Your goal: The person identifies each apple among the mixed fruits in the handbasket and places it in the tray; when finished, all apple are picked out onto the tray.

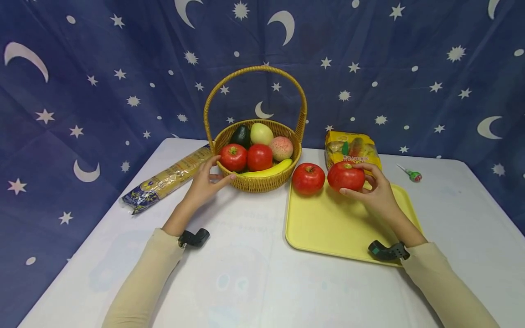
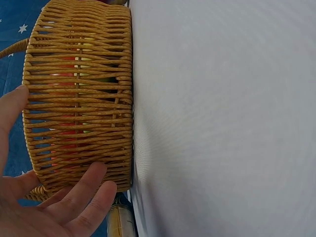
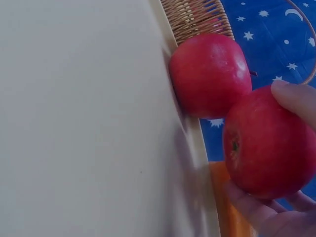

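A red apple (image 1: 346,176) is gripped between the thumb and fingers of my right hand (image 1: 375,189), over the back of the yellow tray (image 1: 336,228). Just left of it another red apple (image 1: 308,179) rests at the tray's back left corner; the right wrist view shows the held apple (image 3: 269,143) beside the other (image 3: 210,75). My left hand (image 1: 205,182) is at the left side of the wicker basket (image 1: 262,184), fingers spread, thumb by the rim. In the left wrist view the fingertips of the hand (image 2: 59,202) touch the basket's woven wall (image 2: 79,108).
Inside the basket lie two tomato-like red fruits (image 1: 259,157), an avocado (image 1: 240,136), a pale green fruit (image 1: 261,134), a peach (image 1: 281,148) and a banana (image 1: 268,170). A long packet (image 1: 168,180) lies left, a yellow bag (image 1: 352,148) behind the tray, a lollipop (image 1: 414,176) right.
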`<state>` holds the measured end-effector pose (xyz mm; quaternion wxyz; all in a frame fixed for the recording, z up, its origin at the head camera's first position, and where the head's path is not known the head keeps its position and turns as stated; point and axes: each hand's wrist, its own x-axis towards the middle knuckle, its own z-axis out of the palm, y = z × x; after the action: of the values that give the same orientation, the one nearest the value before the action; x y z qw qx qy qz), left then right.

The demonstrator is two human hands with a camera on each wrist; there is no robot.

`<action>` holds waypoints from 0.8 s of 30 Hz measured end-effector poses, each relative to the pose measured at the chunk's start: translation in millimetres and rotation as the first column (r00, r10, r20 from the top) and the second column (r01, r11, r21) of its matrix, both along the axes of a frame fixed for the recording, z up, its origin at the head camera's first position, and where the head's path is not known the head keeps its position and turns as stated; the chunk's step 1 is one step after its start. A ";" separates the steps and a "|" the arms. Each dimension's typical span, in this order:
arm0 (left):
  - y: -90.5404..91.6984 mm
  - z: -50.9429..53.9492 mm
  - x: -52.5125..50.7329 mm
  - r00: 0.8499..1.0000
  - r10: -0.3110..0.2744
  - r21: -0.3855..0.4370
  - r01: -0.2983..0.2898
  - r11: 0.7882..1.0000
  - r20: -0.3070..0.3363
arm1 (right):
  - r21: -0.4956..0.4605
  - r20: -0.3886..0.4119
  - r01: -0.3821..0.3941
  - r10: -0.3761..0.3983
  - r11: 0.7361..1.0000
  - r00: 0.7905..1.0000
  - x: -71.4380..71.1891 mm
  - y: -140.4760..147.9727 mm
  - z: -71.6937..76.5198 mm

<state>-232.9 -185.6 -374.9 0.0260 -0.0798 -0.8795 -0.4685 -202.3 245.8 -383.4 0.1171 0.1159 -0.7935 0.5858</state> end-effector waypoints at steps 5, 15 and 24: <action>-0.6 -1.6 -1.1 1.000 0.001 0.009 -0.001 1.000 -0.003 | 0.063 0.033 0.014 -0.016 0.998 0.999 -3.9 4.5 -4.9; -0.1 -3.5 -1.1 1.000 0.001 0.006 -0.001 1.000 -0.006 | 0.127 0.073 -0.049 0.039 0.991 0.997 -4.0 6.1 -10.1; -1.5 -2.4 -1.0 1.000 -0.003 -0.001 0.003 1.000 -0.014 | 0.143 0.098 -0.092 0.079 0.985 0.992 -3.9 5.7 -10.2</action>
<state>-233.9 -187.1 -377.3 0.0313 -0.0841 -0.8794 -0.4675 -206.2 251.5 -393.6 0.0464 0.1312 -0.8334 0.5348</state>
